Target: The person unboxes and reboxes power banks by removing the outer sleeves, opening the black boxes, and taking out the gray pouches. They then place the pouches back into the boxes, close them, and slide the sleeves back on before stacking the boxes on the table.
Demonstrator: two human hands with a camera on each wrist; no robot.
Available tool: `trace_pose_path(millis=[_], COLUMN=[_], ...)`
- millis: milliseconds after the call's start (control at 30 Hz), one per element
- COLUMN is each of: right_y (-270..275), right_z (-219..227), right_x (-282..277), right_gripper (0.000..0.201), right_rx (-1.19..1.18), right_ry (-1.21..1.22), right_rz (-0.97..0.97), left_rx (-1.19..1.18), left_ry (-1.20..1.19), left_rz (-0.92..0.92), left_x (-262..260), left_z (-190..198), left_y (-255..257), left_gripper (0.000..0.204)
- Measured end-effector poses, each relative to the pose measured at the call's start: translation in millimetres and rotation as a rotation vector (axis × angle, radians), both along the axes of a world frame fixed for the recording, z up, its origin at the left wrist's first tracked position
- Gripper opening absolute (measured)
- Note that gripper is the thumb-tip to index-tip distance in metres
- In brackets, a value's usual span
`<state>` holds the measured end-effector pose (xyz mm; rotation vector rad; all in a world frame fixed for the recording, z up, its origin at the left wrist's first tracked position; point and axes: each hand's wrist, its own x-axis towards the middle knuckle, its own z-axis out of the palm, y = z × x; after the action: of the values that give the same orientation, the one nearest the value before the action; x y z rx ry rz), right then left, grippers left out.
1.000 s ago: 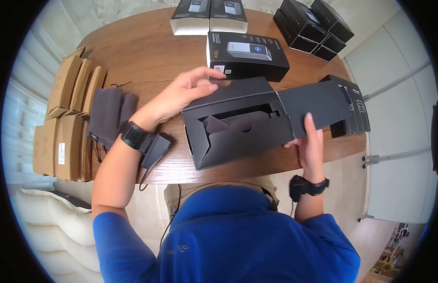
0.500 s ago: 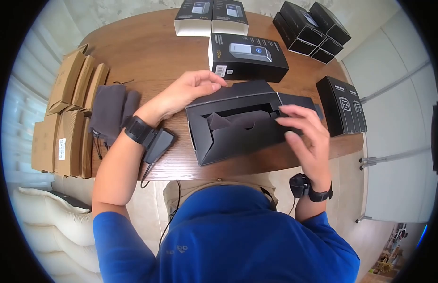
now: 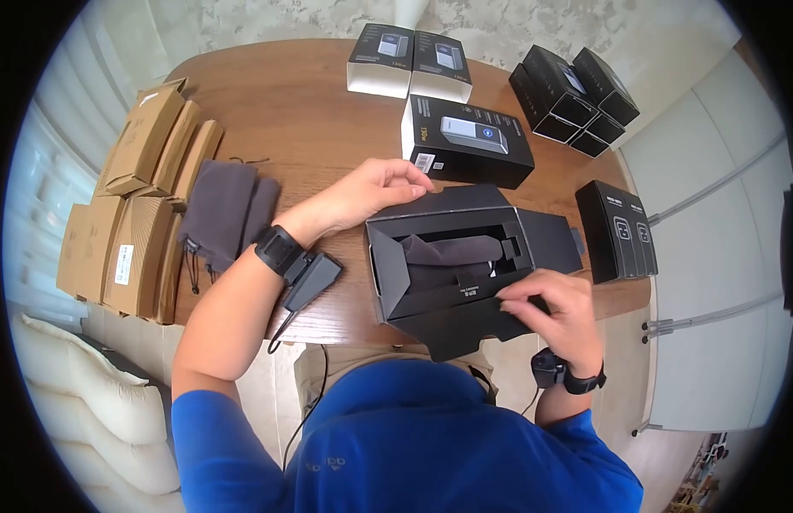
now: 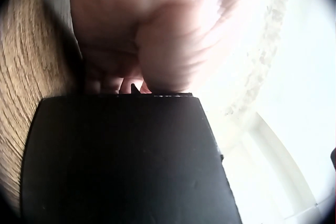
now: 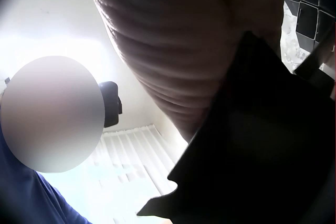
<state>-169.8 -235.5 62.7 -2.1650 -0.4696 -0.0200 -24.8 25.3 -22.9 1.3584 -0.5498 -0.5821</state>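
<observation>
An open black box point(image 3: 386, 278) lies near the table's front edge, its side flap point(image 3: 546, 241) spread out to the right. Inside it shows a dark grey cloth item point(image 3: 456, 250). My left hand point(image 3: 371, 195) grips the back flap between thumb and fingers; in the left wrist view that hand point(image 4: 152, 29) is over the far end of the black box point(image 4: 115, 155). At the front right, my right hand point(image 3: 560, 309) pinches the edge of the front panel point(image 3: 443, 329), which leans toward me. A dark flap point(image 5: 273, 145) partly covers the right hand point(image 5: 184, 50) in the right wrist view.
Behind the open box lies a printed black box point(image 3: 469, 141), with two white-edged sleeves point(image 3: 379, 79) further back. Several black boxes point(image 3: 559, 103) stand back right, another black box point(image 3: 614, 231) right. Brown cartons point(image 3: 102, 248) and grey pouches point(image 3: 217, 209) are left.
My right hand has left the side flap and moved to the front panel. That panel has swung toward me, exposing more of the grey cloth item. My left hand keeps its place on the back flap.
</observation>
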Motion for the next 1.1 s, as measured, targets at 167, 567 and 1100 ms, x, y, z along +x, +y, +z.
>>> trace_pose_path(millis=[167,567,1100], right_y=[2,22,14], right_z=[-23,-31,16], right_x=[10,18,25], right_gripper=[0.022,0.040,0.036], right_rx=[-0.185,-0.414,-0.367], right_ry=[-0.226,-0.442,-0.402], right_rz=[0.142,0.096,0.199], left_rx=[0.015,-0.005,0.043], left_ry=[-0.006,-0.031,-0.068], left_rz=[-0.009,0.010,0.012], left_x=[1,1,1], left_z=[-1,-1,2], left_y=[0,0,0], left_gripper=[0.022,0.023,0.022])
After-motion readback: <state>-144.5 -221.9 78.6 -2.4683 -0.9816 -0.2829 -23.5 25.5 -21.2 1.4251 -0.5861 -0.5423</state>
